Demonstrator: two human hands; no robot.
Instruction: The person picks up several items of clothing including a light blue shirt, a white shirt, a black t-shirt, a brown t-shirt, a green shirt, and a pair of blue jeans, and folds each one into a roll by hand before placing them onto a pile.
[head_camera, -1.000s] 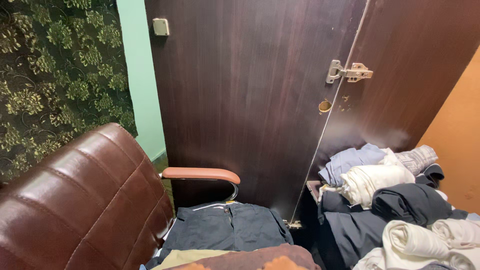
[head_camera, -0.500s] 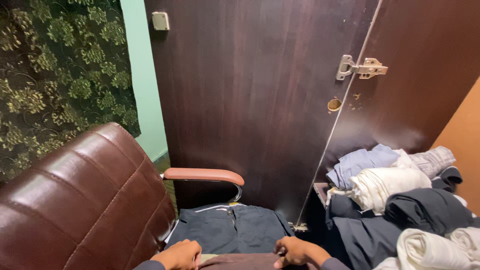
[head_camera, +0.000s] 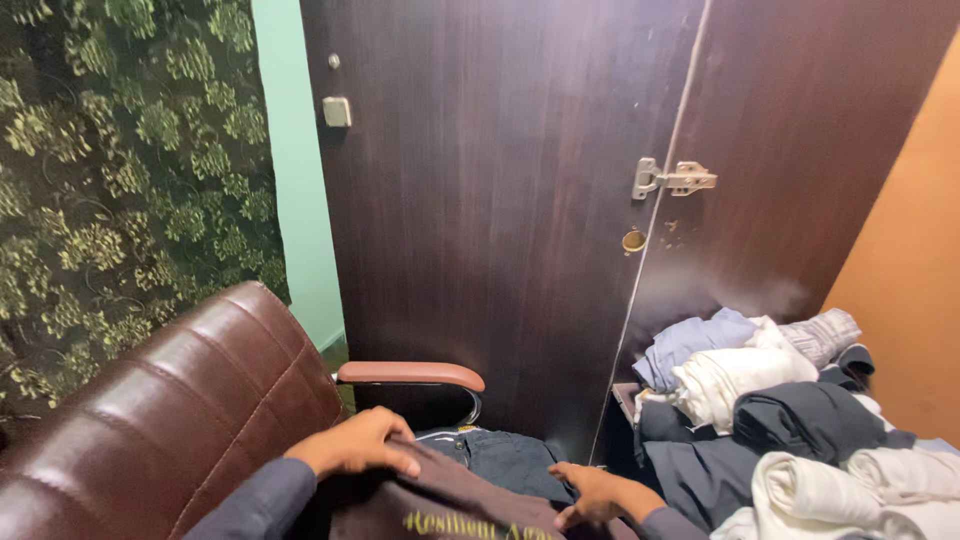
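Head camera looks down at both my hands, which have come up into view; a second ago I saw only the chair and clothes. My left hand (head_camera: 355, 445) lies on top of a dark brown garment (head_camera: 450, 505) with yellow print, fingers close together and pressing flat on the cloth. My right hand (head_camera: 595, 492) grips the same garment at its far edge, fingers curled on the fabric. The garment now covers most of the dark blue shirt (head_camera: 510, 460) on the seat of the brown leather chair (head_camera: 170, 420). I think I am laying it out. Folded clothes (head_camera: 790, 400) sit in a pile on the right, beside the dark wooden door (head_camera: 480, 200).
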